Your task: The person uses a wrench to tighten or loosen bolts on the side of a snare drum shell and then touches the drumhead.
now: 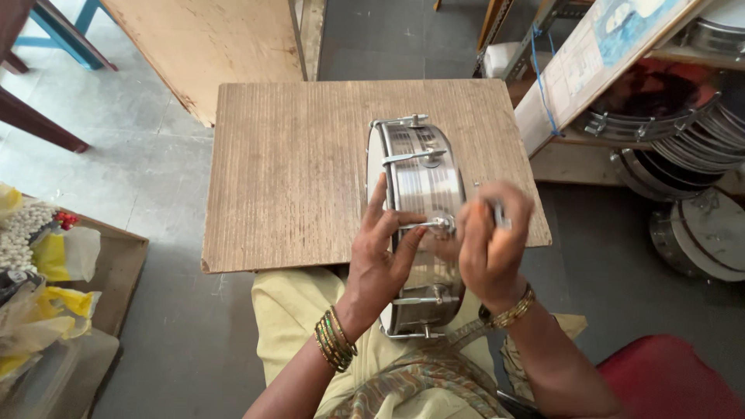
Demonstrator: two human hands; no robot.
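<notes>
A shiny metal drum (419, 186) stands on its edge at the near right of a worn wooden board (295, 171), its white head facing left and its lower part resting on my lap. My left hand (380, 252) presses against the drum's rim and shell, fingers spread beside a tension rod (425, 225). My right hand (493, 244) is closed around a small metal tool (498, 213) with an orange handle, held just right of that rod's lug.
Shelves at the right hold several more metal drums (660, 124) and drum frames. A tilted wooden panel (209, 39) lies beyond the board. Bags with yellow and white items (39, 256) sit at the left. A red seat (667, 376) is at the lower right.
</notes>
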